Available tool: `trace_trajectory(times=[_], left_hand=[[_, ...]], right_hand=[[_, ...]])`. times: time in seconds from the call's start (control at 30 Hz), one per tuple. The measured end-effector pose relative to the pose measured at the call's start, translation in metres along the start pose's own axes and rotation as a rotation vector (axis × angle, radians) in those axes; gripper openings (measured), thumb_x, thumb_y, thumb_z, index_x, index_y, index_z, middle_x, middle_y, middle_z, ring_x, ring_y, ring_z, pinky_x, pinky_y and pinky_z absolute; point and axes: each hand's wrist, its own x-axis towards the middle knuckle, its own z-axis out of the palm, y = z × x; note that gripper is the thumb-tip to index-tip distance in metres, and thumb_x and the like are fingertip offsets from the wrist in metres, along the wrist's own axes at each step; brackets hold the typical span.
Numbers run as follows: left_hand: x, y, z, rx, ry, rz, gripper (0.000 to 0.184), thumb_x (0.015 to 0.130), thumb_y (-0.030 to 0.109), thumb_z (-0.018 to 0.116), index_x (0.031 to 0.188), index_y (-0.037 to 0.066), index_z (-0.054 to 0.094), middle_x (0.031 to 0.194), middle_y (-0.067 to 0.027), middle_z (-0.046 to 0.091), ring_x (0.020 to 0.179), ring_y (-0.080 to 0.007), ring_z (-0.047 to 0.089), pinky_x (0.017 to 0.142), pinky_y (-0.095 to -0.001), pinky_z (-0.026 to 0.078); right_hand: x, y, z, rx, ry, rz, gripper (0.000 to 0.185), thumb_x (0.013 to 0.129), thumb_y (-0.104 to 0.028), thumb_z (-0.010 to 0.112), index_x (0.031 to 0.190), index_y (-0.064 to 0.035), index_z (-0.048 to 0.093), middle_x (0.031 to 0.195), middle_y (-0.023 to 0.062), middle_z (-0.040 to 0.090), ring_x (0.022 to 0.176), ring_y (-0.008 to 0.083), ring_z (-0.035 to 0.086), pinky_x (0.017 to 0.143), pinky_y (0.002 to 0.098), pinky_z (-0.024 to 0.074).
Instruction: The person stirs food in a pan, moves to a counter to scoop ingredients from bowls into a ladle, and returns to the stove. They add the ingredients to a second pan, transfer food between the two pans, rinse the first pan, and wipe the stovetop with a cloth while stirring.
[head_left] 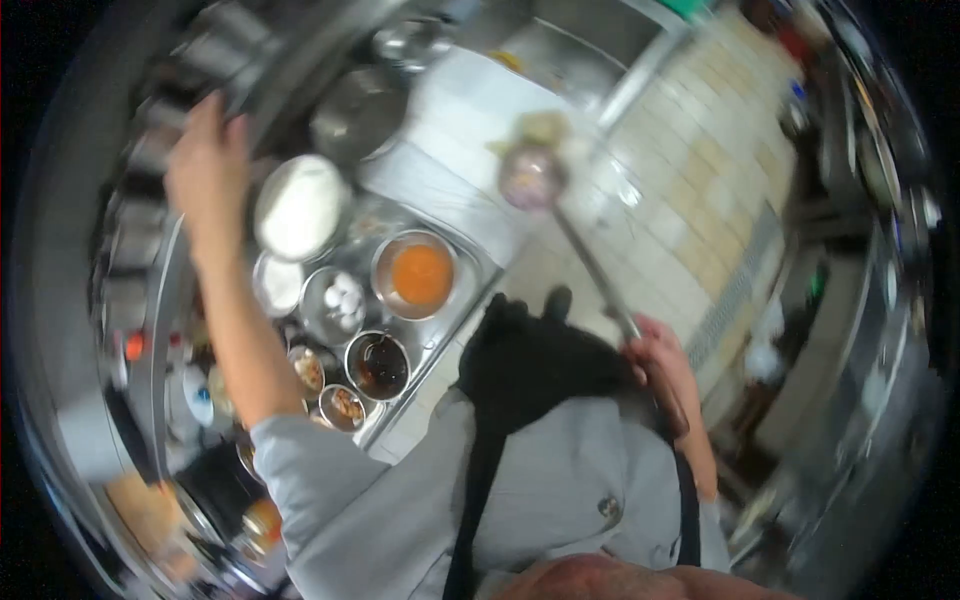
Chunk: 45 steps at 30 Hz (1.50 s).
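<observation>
Clock taken from mid-view. Right hand [658,352], past 3 o'clock: fingers wrapped around the handle of a ladle [590,262]. Ladle slants up toward 1 o'clock, its blurred head well apart from the bowls; contents unclear. Left hand [208,165] out at 10 o'clock, near a row of metal containers [139,240]; cannot tell whether its fingers grip anything.

Close in, at 10 o'clock: bowl of orange liquid [420,275] on a metal counter [432,338]. From that bowl, dark liquid [381,364] sits at 7, white lumps [343,300] at 8, a large white-filled bowl [303,208] at 10. This last crowds the left wrist at the hand's 4 o'clock; a dark pot [358,115] stands at its 1.

White cloth [465,105] at 12, sink [590,35] just past it. Tiled floor [690,170] around 2, floor grate [740,278] at 3.
</observation>
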Motion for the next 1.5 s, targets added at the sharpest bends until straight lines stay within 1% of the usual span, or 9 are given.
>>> trace_trajectory(times=[0.17, 0.43, 0.5, 0.67, 0.8, 1.13, 1.33, 1.47, 1.5], left_hand=[[-0.008, 0.004, -0.003, -0.159, -0.026, -0.014, 0.023, 0.097, 0.014, 0.062, 0.117, 0.011, 0.073, 0.111, -0.0093, 0.073, 0.098, -0.0303, 0.069, 0.084, -0.0376, 0.054], [-0.075, 0.205, 0.024, -0.958, -0.278, 0.416, 0.02, 0.091, 0.0, 0.068, 0.111, 0.001, 0.071, 0.103, -0.0155, 0.071, 0.091, -0.0289, 0.068, 0.08, -0.0369, 0.054], [-0.094, 0.243, 0.023, -1.064, -0.508, 0.533, 0.024, 0.096, 0.003, 0.062, 0.119, 0.003, 0.069, 0.108, -0.0171, 0.07, 0.095, -0.0337, 0.067, 0.085, -0.0384, 0.053], [-0.117, 0.31, 0.036, -1.213, -0.565, 0.879, 0.028, 0.097, 0.003, 0.06, 0.125, 0.005, 0.066, 0.116, -0.017, 0.07, 0.114, -0.0352, 0.064, 0.096, -0.0416, 0.05], [-0.111, 0.36, 0.008, -1.371, -0.104, 1.092, 0.026, 0.093, 0.0, 0.068, 0.118, -0.003, 0.065, 0.113, -0.0177, 0.069, 0.103, -0.0278, 0.068, 0.089, -0.0369, 0.054], [-0.231, 0.48, -0.118, -1.605, -0.505, 1.181, 0.037, 0.1, 0.009, 0.061, 0.135, -0.004, 0.057, 0.143, -0.021, 0.052, 0.116, -0.028, 0.062, 0.095, -0.0364, 0.054], [-0.373, 0.522, -0.125, -1.327, -1.077, 1.315, 0.04, 0.099, 0.017, 0.063, 0.133, -0.004, 0.058, 0.134, -0.0204, 0.06, 0.117, -0.0269, 0.061, 0.1, -0.0362, 0.047], [-0.433, 0.492, -0.108, -0.521, -1.393, 1.62, 0.041, 0.096, 0.024, 0.064, 0.131, 0.003, 0.061, 0.097, -0.0172, 0.067, 0.084, -0.0238, 0.062, 0.076, -0.0401, 0.05], [-0.455, 0.484, -0.009, -0.434, -1.434, 1.666, 0.041, 0.096, 0.024, 0.064, 0.132, 0.005, 0.061, 0.092, -0.0173, 0.066, 0.08, -0.0213, 0.061, 0.071, -0.0383, 0.049]], right_hand=[[-0.011, 0.012, 0.009, 0.244, -0.003, -0.012, 0.057, 0.08, -0.015, 0.066, 0.133, 0.0032, 0.057, 0.072, -0.0007, 0.059, 0.046, 0.0059, 0.048, 0.043, 0.0202, 0.0362], [-0.066, 0.037, 0.031, 0.665, 0.305, -0.009, 0.059, 0.085, -0.015, 0.073, 0.137, 0.0046, 0.053, 0.091, 0.0056, 0.064, 0.076, 0.0122, 0.059, 0.06, 0.027, 0.0479], [-0.057, 0.083, 0.018, 0.444, -0.021, -0.077, 0.052, 0.088, -0.017, 0.07, 0.134, 0.0034, 0.057, 0.097, 0.0067, 0.063, 0.079, 0.0112, 0.058, 0.062, 0.0268, 0.0468], [-0.108, 0.118, 0.042, 0.541, 0.157, -0.255, 0.043, 0.088, -0.017, 0.068, 0.127, 0.0014, 0.061, 0.088, 0.0028, 0.06, 0.072, 0.0102, 0.056, 0.057, 0.0262, 0.045], [-0.154, 0.162, 0.062, 0.755, 0.355, -0.398, 0.041, 0.088, -0.018, 0.07, 0.123, 0.0004, 0.061, 0.081, -0.0001, 0.058, 0.063, 0.0071, 0.052, 0.053, 0.0217, 0.0409], [-0.313, 0.306, 0.082, 1.172, 0.876, -0.836, 0.044, 0.089, -0.011, 0.065, 0.131, 0.0009, 0.058, 0.073, -0.0008, 0.055, 0.053, 0.0064, 0.048, 0.048, 0.0228, 0.0362], [-0.426, 0.432, 0.093, 1.292, 1.304, -0.989, 0.044, 0.091, -0.013, 0.069, 0.132, -0.0041, 0.056, 0.086, 0.0032, 0.062, 0.066, 0.0118, 0.06, 0.052, 0.0261, 0.0462], [-0.495, 0.495, 0.089, 1.346, 1.727, -0.79, 0.047, 0.093, -0.01, 0.066, 0.138, -0.008, 0.054, 0.091, 0.0042, 0.063, 0.064, 0.0111, 0.059, 0.047, 0.0278, 0.0459], [-0.513, 0.504, 0.086, 1.375, 1.772, -0.827, 0.05, 0.092, -0.009, 0.065, 0.14, -0.0064, 0.052, 0.089, 0.0019, 0.06, 0.061, 0.0082, 0.052, 0.046, 0.0254, 0.0426]])
